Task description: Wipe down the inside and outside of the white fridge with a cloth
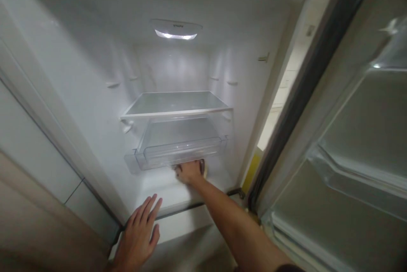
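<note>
My right hand (189, 172) reaches deep into the fridge, below the clear drawer (182, 150). Its fingers are closed over a small cream and brown cloth (205, 169), mostly covered by the hand and blurred. The cloth is pressed down on the white fridge floor (159, 185). My left hand (138, 231) is at the front left of the fridge opening, fingers stretched and a little apart, holding nothing. Whether its palm touches the fridge's front edge, I cannot tell.
A glass shelf (178, 103) spans the fridge above the drawer. Higher up, a lamp (176, 30) is lit. On the right stands the open fridge door (349, 136) with clear door bins (359, 183). A cabinet side (41, 145) borders the left.
</note>
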`<state>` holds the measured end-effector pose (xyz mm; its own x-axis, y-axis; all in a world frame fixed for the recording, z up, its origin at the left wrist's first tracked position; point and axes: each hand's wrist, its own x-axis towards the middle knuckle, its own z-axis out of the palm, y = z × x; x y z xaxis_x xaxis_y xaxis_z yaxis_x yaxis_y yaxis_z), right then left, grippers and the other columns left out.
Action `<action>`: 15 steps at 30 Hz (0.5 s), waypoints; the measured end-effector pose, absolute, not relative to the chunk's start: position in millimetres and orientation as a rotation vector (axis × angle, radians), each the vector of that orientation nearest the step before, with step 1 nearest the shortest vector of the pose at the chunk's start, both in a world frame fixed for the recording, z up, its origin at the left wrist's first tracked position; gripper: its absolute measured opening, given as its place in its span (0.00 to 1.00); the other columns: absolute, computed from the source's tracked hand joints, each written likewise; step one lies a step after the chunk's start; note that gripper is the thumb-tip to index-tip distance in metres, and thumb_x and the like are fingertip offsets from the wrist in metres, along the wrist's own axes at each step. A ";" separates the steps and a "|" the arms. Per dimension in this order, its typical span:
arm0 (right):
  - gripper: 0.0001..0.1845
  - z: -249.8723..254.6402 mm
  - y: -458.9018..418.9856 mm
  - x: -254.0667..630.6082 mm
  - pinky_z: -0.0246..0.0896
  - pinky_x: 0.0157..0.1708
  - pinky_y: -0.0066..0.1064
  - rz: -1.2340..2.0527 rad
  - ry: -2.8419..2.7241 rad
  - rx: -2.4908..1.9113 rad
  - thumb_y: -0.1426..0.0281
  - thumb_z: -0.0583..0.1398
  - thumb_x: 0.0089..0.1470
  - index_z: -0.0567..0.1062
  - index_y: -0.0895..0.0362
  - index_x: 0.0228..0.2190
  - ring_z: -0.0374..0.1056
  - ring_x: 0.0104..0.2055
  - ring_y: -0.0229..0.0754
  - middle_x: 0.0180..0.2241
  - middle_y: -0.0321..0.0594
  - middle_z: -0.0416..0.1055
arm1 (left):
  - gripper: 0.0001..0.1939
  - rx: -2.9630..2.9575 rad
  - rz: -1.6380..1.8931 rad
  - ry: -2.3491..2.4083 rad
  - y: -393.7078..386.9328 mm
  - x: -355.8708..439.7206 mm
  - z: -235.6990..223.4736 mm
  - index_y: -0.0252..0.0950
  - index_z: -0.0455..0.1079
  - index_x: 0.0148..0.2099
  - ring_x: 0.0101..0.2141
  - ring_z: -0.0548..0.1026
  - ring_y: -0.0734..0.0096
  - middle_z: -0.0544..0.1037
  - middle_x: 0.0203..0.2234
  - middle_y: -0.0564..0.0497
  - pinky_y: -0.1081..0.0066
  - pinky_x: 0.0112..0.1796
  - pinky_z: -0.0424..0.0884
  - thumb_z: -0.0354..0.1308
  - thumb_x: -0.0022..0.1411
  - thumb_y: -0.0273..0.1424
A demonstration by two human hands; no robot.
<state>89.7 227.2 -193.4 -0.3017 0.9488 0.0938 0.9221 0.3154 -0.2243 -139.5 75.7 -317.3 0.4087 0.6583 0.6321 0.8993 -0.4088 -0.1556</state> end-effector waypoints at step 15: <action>0.25 -201.3 248.8 194.7 0.64 0.60 0.45 0.035 -2.230 -1.980 0.53 0.59 0.69 0.84 0.60 0.49 0.75 0.55 0.56 0.49 0.55 0.81 | 0.48 -2.148 -0.785 -1.290 79.2 -140.3 -328.0 0.34 0.43 0.82 0.64 0.73 0.52 0.73 0.68 0.41 0.55 0.65 0.62 0.55 0.65 0.36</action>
